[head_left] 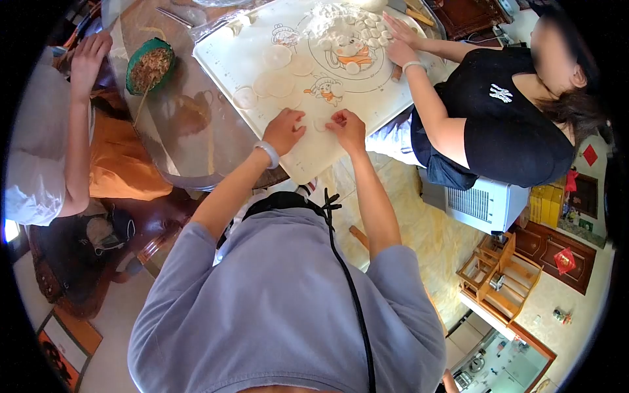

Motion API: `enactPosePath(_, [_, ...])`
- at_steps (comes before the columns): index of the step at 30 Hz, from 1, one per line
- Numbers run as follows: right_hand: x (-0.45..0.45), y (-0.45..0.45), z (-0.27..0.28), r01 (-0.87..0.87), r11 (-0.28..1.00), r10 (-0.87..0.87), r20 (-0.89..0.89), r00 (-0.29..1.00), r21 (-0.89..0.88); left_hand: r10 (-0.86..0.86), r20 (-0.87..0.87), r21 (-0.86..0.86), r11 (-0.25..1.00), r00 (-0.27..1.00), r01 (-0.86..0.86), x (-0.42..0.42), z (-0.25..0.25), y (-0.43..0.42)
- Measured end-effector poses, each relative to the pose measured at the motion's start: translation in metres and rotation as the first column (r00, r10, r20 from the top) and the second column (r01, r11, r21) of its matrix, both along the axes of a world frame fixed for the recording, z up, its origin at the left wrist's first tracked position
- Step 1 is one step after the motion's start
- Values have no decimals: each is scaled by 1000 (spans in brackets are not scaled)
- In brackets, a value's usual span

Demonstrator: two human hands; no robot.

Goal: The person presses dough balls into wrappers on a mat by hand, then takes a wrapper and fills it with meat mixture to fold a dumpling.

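Observation:
My left hand (285, 131) is over the near edge of the white printed mat (373, 121), fingers bent and apart, with nothing visible in them. To its right, my right hand (348, 130) has its fingertips pinched at the edge of a small pale dough wrapper (320, 124). That wrapper lies between my two hands and blends into the mat, so its outline is faint. Several flat round dough wrappers (278, 57) are spread beyond my left hand, some overlapping.
Loose flour (327, 26) and small dough pieces (370, 29) are at the mat's far side, near a co-worker's hands (403, 42). A green bowl of filling (151, 67) stands on the table at left. Another person's hand (90, 59) is beside the table's left edge.

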State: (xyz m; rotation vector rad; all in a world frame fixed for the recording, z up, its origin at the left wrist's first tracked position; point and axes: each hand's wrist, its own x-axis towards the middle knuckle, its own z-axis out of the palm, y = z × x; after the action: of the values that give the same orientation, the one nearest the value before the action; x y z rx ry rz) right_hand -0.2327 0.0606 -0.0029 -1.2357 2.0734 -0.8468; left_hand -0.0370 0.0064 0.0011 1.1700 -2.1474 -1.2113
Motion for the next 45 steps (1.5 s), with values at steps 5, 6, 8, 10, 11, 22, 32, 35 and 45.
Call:
enactPosePath(5, [2,9,7,67,997,-68,25,997,33,-64,148,-135,987,987,84,-33,4,-1])
enactPosePath(6, [3,7,8,82,995,-83,12,996,56,-90,185,-121,986,979,113,-36,5,-2])
enactPosePath(8, [5,1,8,109,986,-101,-68,993,125,-109,226,-121,983,968,139,-38,2,-2])
enactPosePath(10, [4,-5,7,103,980,-86,-107,991,171,-92,228,-151,980,969,129,-40,-5,-2])
enactPosePath(11, [3,-7,8,80,980,-62,-104,993,182,-93,210,-127,984,973,121,-40,-8,-1])
enactPosePath(22, [-6,-24,7,50,963,-15,-134,991,265,-71,130,-64,995,989,80,-37,-3,-2])
enactPosePath(32, [5,-29,16,98,930,-17,-223,975,355,-108,159,41,994,981,103,-35,-2,-6])
enactPosePath(35, [9,-27,24,87,926,-1,-227,974,367,-109,146,32,994,983,106,-35,-2,-7])
enactPosePath(45, [30,-5,32,-157,979,199,-410,890,132,-76,77,58,996,994,72,-28,-2,-1])
